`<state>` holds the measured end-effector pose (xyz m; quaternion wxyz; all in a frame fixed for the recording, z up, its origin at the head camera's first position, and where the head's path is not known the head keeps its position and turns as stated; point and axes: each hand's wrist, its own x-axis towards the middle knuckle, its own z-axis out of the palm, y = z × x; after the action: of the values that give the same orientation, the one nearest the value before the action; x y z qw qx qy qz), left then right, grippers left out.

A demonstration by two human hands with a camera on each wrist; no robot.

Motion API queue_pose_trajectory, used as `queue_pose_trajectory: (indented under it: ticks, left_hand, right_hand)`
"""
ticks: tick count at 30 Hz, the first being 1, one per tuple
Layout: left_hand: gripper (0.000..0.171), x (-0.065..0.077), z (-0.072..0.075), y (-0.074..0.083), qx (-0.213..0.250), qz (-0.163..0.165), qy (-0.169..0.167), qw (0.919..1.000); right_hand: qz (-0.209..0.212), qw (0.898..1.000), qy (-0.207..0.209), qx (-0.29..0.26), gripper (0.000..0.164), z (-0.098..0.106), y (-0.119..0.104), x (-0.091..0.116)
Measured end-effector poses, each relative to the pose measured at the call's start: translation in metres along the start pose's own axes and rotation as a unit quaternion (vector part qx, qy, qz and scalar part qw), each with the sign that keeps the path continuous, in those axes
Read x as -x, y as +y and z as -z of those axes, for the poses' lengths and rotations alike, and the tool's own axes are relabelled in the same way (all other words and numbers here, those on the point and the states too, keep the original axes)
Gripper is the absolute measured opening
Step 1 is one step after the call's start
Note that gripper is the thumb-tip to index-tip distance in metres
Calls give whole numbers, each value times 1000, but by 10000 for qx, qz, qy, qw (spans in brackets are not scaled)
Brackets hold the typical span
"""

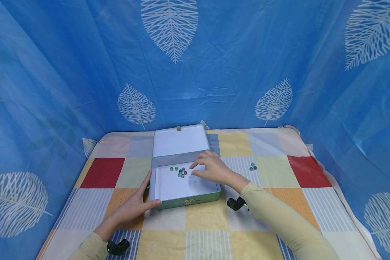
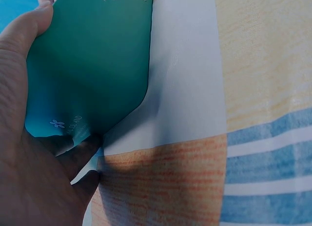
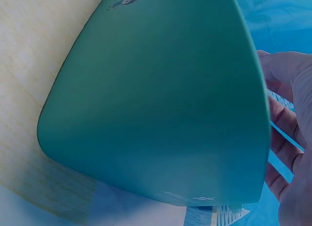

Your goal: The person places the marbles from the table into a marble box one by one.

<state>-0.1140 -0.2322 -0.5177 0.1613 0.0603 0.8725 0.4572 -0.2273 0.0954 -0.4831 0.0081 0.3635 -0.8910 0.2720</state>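
A green tin box (image 1: pixel 192 201) with a white inside stands on the cloth, its lid (image 1: pixel 181 141) folded back behind it. Several glass marbles (image 1: pixel 182 172), green, blue and reddish, lie in a loose group on its floor. My left hand (image 1: pixel 134 205) grips the near left corner, thumb at the front rim and fingers along the side; the left wrist view shows the thumb (image 2: pixel 40 18) over the edge. Above the box floor hovers my right hand (image 1: pixel 211 168), thumb and forefinger apart, right of the marbles. A faint clear speck, perhaps a marble, shows below its fingertips.
Three more marbles (image 1: pixel 252 167) sit on the cloth right of the box, beyond the right forearm. A patchwork-patterned tablecloth (image 1: pixel 208 242) covers the table. Blue curtains (image 1: pixel 214 72) with white leaf prints enclose the back and both sides.
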Motion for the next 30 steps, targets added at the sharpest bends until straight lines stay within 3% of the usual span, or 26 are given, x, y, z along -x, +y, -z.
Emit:
queue_pose_trajectory:
  ticks: [11,23,30]
  left_hand:
    - [110,0,0,-1,149,-38,-65,9999]
    - [109,0,0,1,220,26,-69,9997]
    - [113,0,-1,1,-59,33,-7,10000]
  right_hand:
    - [-163,9993,305,-166,19,14,4,5]
    - [-569,9929,700,-778,19,41,24,23]
    - [-788,9893,909,-824,22,57,38,35]
